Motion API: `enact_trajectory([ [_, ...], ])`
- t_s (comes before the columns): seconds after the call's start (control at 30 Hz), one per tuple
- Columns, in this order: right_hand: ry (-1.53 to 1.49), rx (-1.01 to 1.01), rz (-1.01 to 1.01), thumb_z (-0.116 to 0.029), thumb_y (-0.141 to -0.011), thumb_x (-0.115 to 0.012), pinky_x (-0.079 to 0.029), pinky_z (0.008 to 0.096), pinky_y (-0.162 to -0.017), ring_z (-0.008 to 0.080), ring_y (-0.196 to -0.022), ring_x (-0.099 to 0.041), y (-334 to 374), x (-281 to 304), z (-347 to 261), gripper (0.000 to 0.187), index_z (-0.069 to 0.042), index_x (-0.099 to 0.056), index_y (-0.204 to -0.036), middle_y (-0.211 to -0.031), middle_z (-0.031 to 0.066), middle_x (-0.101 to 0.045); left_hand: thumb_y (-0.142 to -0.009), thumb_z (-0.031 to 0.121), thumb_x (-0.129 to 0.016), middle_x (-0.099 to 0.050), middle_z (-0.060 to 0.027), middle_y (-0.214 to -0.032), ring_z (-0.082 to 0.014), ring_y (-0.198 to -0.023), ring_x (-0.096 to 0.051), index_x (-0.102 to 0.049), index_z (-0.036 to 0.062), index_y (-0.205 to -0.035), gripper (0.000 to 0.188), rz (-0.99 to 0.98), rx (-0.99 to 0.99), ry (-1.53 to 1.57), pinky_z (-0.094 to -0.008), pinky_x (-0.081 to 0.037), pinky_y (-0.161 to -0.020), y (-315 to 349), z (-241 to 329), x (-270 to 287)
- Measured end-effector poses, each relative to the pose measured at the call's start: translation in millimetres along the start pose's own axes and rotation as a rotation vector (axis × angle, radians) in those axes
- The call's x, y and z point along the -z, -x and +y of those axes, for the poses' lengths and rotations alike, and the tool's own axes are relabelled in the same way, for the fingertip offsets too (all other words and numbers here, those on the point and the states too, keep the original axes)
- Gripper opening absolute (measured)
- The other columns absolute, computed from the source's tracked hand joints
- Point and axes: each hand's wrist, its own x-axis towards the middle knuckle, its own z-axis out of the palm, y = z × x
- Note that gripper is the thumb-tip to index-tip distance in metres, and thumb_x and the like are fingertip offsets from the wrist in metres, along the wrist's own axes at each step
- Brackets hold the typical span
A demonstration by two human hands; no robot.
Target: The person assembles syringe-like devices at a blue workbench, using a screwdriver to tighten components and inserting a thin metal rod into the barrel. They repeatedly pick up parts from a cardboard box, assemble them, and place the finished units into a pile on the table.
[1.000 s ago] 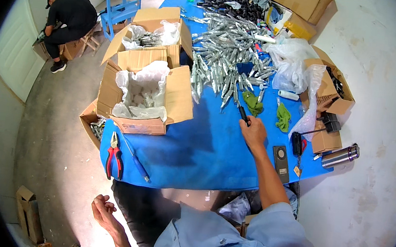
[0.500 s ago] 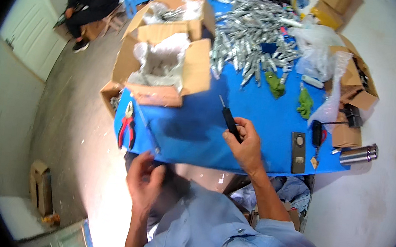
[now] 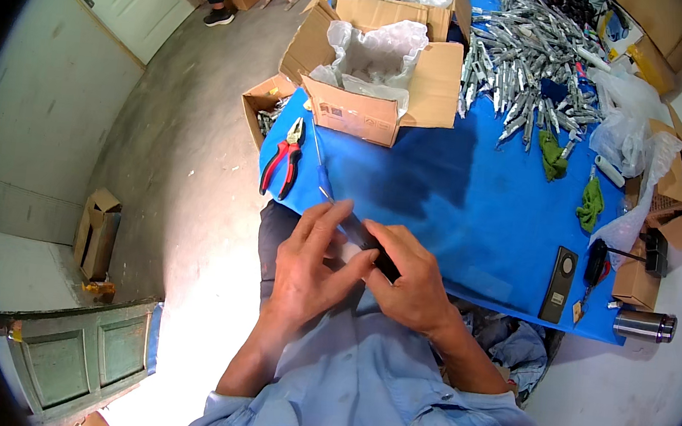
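Left hand (image 3: 306, 269) joining right hand (image 3: 412, 285) at bench (image 3: 472, 235) near edge | right grip clamping black tool (image 3: 385, 263); left grip not showing clearly | handling becoming two-handed

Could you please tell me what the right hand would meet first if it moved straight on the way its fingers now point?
Most likely the fingers of the left hand, which lie just ahead of the right hand in the picture, though depth there is unclear.

glare bleaches the floor (image 3: 199, 281), shadow dims the blue table (image 3: 437, 171), and edges curve.
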Motion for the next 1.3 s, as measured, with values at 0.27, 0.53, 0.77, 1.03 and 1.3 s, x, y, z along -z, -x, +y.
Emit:
enact_trajectory([
  [0.27, -0.327, -0.250, -0.141, -0.007, -0.092, -0.065, -0.054, 0.0400, -0.097, 0.0361, -0.112, -0.070, 10.6, -0.7, 6.1, 0.049, 0.005, -0.058, -0.140, -0.123, 0.0262, -0.069, -0.084, 0.019, -0.086, -0.070, -0.0204, -0.112, -0.0260, -0.075, -0.073, -0.065, -0.0040, -0.129, 0.055, -0.018, -0.109, -0.172, -0.0380, -0.061, -0.067, 2.7, -4.0, -1.0],
  [0.53, -0.670, -0.488, -0.356, -0.005, -0.102, -0.053, -0.053, 0.0289, -0.077, 0.0140, -0.089, -0.063, 13.8, -7.3, 10.1, 0.049, -0.001, -0.049, -0.151, -0.111, 0.0102, -0.069, -0.093, 0.009, -0.076, -0.072, -0.0190, -0.097, -0.0286, -0.069, -0.074, -0.070, -0.0022, -0.115, 0.025, 0.027, -0.118, -0.191, -0.0363, -0.061, -0.062, 7.8, -19.6, -1.1],
  [0.77, -0.744, -0.604, -0.397, -0.006, -0.102, -0.047, -0.053, 0.0305, -0.076, 0.0138, -0.086, -0.061, 13.7, -20.2, 6.7, 0.050, 0.000, -0.045, -0.151, -0.107, 0.0099, -0.066, -0.100, 0.009, -0.071, -0.073, -0.0185, -0.092, -0.0272, -0.066, -0.073, -0.068, -0.0021, -0.117, 0.020, 0.033, -0.050, -0.206, -0.0367, -0.058, -0.061, 8.7, -23.2, 1.6],
  [1.03, -0.608, -0.467, -0.333, -0.003, -0.100, -0.042, -0.047, 0.0252, -0.068, 0.0092, -0.074, -0.054, 8.1, -35.9, -9.9, 0.051, 0.001, -0.046, -0.150, -0.093, 0.0048, -0.060, -0.106, 0.012, -0.065, -0.069, -0.0158, -0.082, -0.0210, -0.060, -0.068, -0.064, -0.0023, -0.117, 0.018, 0.184, 0.245, 0.064, -0.0353, -0.055, -0.059, 3.8, -41.1, 11.3],
  [1.3, -0.802, -0.604, -0.291, 0.000, -0.097, -0.041, -0.045, 0.0242, -0.060, 0.0061, -0.067, -0.051, 17.7, -28.3, -12.9, 0.059, 0.002, -0.041, -0.157, -0.095, 0.0050, -0.060, -0.110, 0.032, -0.062, -0.072, -0.0062, -0.082, -0.0080, -0.059, -0.061, -0.066, -0.0007, -0.112, 0.033, 0.319, 0.455, 0.322, -0.0236, -0.049, -0.053, -7.0, -74.7, 47.1],
])
